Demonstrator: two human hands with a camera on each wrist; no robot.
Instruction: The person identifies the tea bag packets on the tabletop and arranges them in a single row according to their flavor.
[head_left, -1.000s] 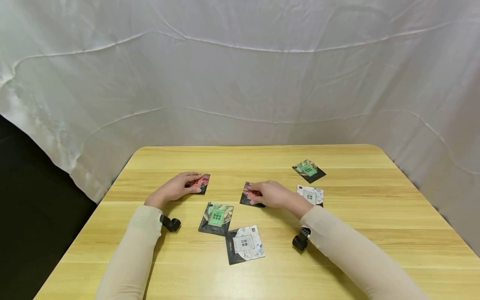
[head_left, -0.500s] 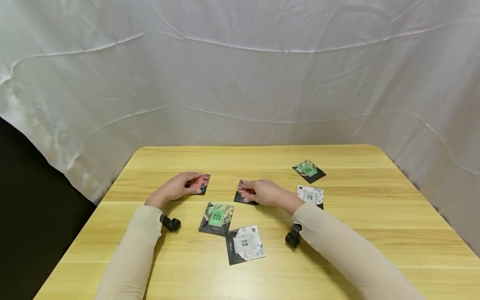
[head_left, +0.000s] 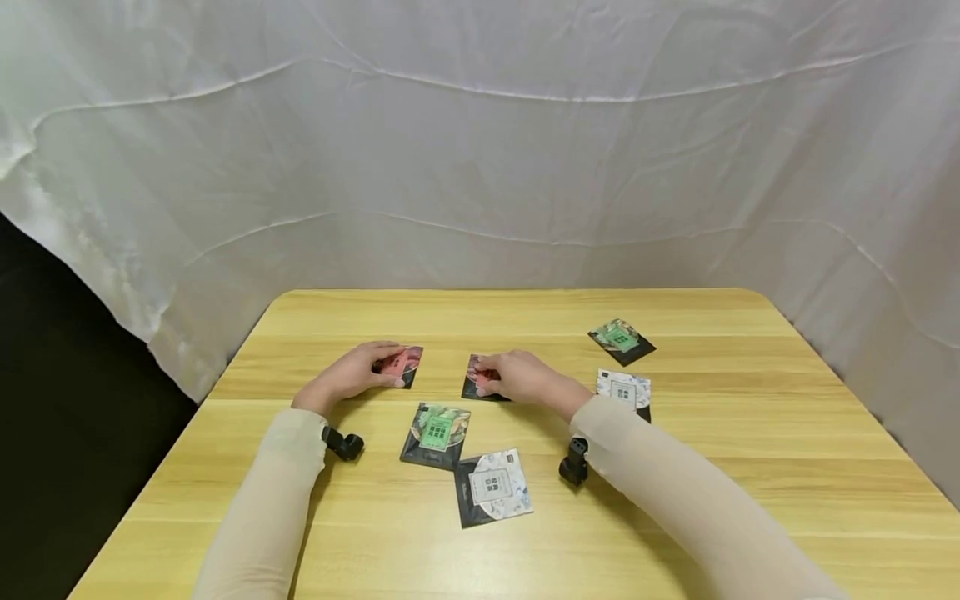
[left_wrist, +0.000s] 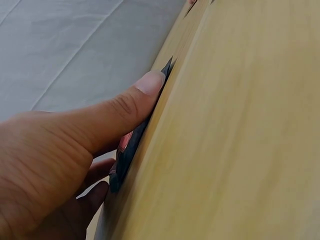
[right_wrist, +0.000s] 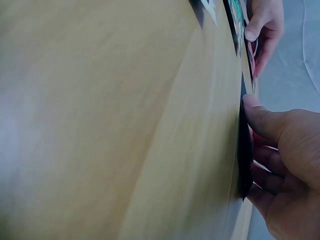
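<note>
Two flat square sachets with red labels and black lower parts lie on the table. My left hand (head_left: pixel 348 377) grips the left red-labelled sachet (head_left: pixel 411 360); the left wrist view shows its thumb along the near edge and fingers at the side. To the right, my right hand (head_left: pixel 528 382) holds the other red-labelled sachet (head_left: pixel 471 385) between thumb and fingers. Its palm hides much of that sachet from the head view. In the right wrist view the dark sachet (right_wrist: pixel 244 160) stays close to the tabletop. A strip of wood separates the two red-labelled sachets.
Nearer the body lie a green-labelled sachet (head_left: pixel 435 435) and a white-patterned sachet (head_left: pixel 495 487), corners close together. Beyond the right forearm are another green-labelled sachet (head_left: pixel 622 342) and another white-patterned sachet (head_left: pixel 625 390). A pale curtain (head_left: pixel 480 167) hangs behind the wooden table (head_left: pixel 750 400).
My right hand has slid its red-labelled sachet left and slightly away from the body, closer to the left one. The left hand and its sachet stay put.
</note>
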